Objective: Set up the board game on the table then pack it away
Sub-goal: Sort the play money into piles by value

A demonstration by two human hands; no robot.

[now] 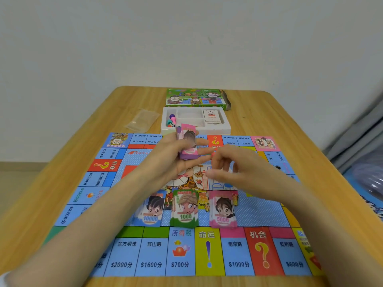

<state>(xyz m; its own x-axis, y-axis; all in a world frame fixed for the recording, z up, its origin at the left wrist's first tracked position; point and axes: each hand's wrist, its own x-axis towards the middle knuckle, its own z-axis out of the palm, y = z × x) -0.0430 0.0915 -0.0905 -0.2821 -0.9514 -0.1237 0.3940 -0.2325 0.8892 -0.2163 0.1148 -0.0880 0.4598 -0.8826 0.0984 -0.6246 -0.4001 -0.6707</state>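
The game board [238, 253] lies unfolded on the wooden table [290, 129]. Three piles of play money sit side by side on it: a blue 10000 pile [150, 210], a green 1000 pile [185, 209] and a pink 5000 pile [222, 210]. My left hand [176, 160] holds a stack of mixed pink and purple notes [186, 145] upright above the board's middle. My right hand [230, 166] hovers just right of that stack, fingers loosely curled, holding nothing that I can see; it is blurred.
Behind the board stands a white plastic tray [226, 126] with coloured pawns [171, 120] and a card deck [212, 116]. The green game box [195, 97] lies at the far edge. A clear plastic bag [142, 120] rests left of the tray.
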